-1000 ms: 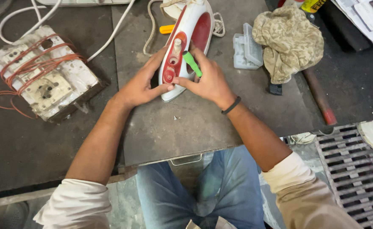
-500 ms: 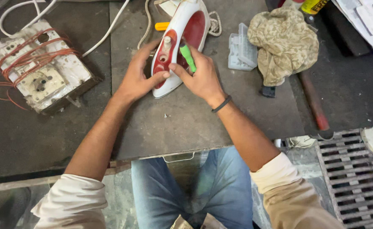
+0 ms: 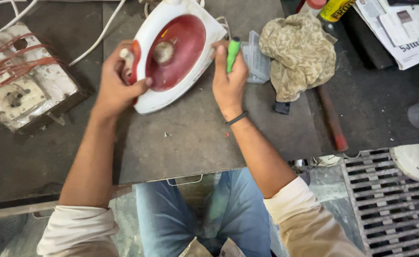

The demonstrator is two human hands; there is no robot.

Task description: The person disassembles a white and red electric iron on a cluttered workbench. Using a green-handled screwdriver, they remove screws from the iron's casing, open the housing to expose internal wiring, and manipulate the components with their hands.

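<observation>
Near the far edge of the grey table, the left hand wraps its grip around the red-and-white plastic clothes iron, steadying it. The right hand clenches a green-handled screwdriver against the iron's side, apparently for working on it.

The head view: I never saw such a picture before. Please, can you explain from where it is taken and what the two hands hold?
A camera worn on the person's head looks down at their own arms and a dark work surface. The left hand holds a white and red clothes iron lying on its side. The right hand has a closed grip on a green-handled tool beside the iron. On the left stands a white box wound with red wire; on the right lie a crumpled cloth and newspapers.
</observation>
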